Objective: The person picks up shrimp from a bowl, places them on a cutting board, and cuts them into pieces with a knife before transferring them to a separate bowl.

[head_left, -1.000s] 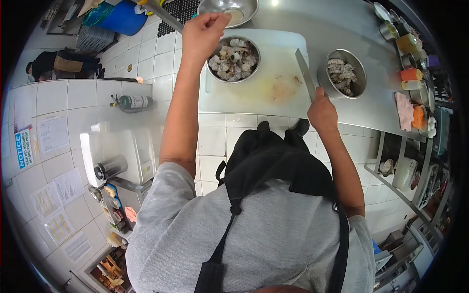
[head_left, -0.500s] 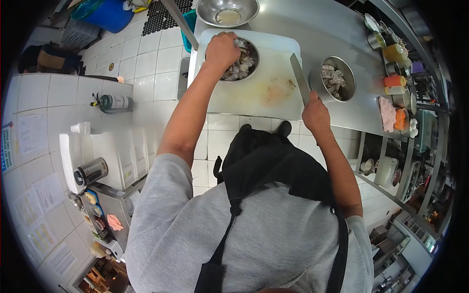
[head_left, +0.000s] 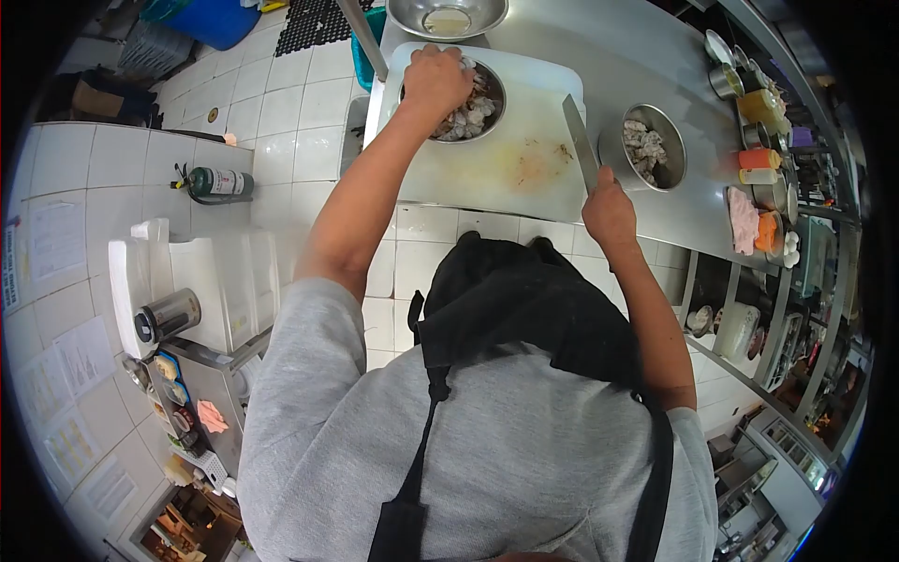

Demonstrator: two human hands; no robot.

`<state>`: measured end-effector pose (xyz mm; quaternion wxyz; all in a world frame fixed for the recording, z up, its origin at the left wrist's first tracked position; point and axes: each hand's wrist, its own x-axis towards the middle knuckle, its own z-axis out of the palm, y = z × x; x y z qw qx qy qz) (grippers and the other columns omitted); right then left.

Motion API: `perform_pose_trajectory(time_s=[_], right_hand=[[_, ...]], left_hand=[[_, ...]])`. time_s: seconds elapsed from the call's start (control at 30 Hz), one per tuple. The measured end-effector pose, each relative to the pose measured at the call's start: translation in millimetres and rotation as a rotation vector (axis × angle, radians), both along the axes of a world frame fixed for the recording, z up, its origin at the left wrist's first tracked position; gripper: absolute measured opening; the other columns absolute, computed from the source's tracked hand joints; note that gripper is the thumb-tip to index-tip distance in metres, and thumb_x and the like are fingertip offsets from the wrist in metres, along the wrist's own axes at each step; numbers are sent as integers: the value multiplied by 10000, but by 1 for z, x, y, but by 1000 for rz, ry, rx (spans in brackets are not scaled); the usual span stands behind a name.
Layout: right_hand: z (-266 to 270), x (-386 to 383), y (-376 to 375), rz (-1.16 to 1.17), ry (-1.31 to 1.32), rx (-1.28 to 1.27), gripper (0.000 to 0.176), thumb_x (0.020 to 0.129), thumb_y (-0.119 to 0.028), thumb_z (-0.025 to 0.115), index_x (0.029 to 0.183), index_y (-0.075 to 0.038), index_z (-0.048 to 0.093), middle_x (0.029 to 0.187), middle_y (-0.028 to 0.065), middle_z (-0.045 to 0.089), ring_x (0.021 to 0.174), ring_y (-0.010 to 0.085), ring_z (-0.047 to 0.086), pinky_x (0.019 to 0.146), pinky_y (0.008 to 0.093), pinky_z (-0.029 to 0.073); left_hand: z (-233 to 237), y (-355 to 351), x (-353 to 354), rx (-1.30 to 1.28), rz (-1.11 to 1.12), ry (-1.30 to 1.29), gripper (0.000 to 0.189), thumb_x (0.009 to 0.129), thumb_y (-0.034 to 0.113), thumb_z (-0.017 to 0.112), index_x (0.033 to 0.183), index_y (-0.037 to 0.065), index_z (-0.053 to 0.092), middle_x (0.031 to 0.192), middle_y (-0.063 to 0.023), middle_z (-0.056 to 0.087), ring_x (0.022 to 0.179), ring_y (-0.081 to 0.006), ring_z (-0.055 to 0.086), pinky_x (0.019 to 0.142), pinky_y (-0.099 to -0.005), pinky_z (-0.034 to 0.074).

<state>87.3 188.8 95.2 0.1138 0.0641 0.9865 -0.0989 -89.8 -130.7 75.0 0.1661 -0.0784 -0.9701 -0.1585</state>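
Note:
My left hand (head_left: 438, 82) reaches into a steel bowl (head_left: 503, 97) of greyish shrimp (head_left: 471, 114) at the left of the white cutting board (head_left: 552, 82); its fingertips are hidden among the pieces. In my right hand (head_left: 609, 211) is the handle of a large knife (head_left: 579, 140), its blade pointing away from me over the board's right edge. Reddish-brown residue lies on the board between the two hands. Just right of the knife, a second steel bowl (head_left: 681, 140) holds pale shrimp pieces (head_left: 644, 148).
A wide steel bowl (head_left: 487, 17) with a little liquid stands behind the board. Bottles and containers (head_left: 758, 157) and a pink cloth (head_left: 743, 220) line the right side of the steel counter (head_left: 693, 220). A metal post (head_left: 363, 36) rises at the board's back left.
The view has shifted slightly, so the counter items appear a little higher and to the right. My left hand remains at the left bowl and my right hand still holds the knife.

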Motion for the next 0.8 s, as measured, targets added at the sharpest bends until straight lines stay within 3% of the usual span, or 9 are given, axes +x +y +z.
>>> perform_pose_trajectory(time_s=[0.03,0.1,0.2,0.3,0.5,0.7,0.73,0.77,0.8], right_hand=[[-2,1,2,-6,4,-8,355,938,-27,558,1271,15,442,1157,381,675,998,536,725,874,576,604],[-6,2,7,37,54,-46,350,939,-28,559,1268,14,446,1148,388,676,992,539,726,874,581,600],[-6,2,10,23,27,-57,340,939,-28,562,1258,14,453,1144,394,675,993,541,725,876,589,594],[-2,4,12,25,59,-97,329,939,-30,567,1248,15,461,1140,393,676,1000,544,720,881,591,589],[-2,1,26,42,33,-238,331,937,-27,573,1249,25,473,1144,378,677,1028,533,710,903,581,577],[-3,-5,39,60,28,-276,343,935,-33,577,1260,27,488,1139,338,694,1049,508,712,933,570,565],[1,-6,39,57,-2,-290,343,937,-35,574,1264,26,490,1125,335,697,1046,507,713,931,573,563],[3,-6,41,55,-32,-305,343,939,-36,571,1268,25,491,1112,332,701,1043,505,714,930,575,562],[1,-7,43,48,-31,-323,336,943,-42,568,1266,18,495,1087,328,707,1038,502,715,923,582,560]], left_hand=[[19,-2,2,-8,-6,4,418,871,380,805,1127,51,771,1059,-206,740,1024,-390,701,868,-462,594],[55,-7,8,400,-36,-420,483,849,433,833,1078,15,751,953,-136,740,902,-299,716,792,-429,569],[60,-2,25,667,-120,-307,507,813,434,869,1033,-1,731,799,-91,680,729,-240,653,708,-383,529],[66,18,58,932,-182,-434,338,873,292,828,1054,23,731,813,-44,667,749,-134,617,663,-322,501],[26,58,143,943,-151,-819,173,954,181,773,1078,98,686,866,-6,691,675,-81,622,580,-246,467],[5,112,155,1207,122,-698,242,967,234,803,1065,73,652,912,-28,704,653,-96,657,567,-257,473],[-12,110,147,958,106,-666,363,923,285,838,1142,43,679,1035,-107,726,788,-199,733,669,-340,561],[-30,109,149,952,103,-670,363,923,285,838,1142,43,679,1035,-107,726,788,-199,733,669,-340,561],[-30,111,150,588,46,-488,458,894,317,846,1207,26,679,1105,-158,714,905,-269,733,781,-388,578]])
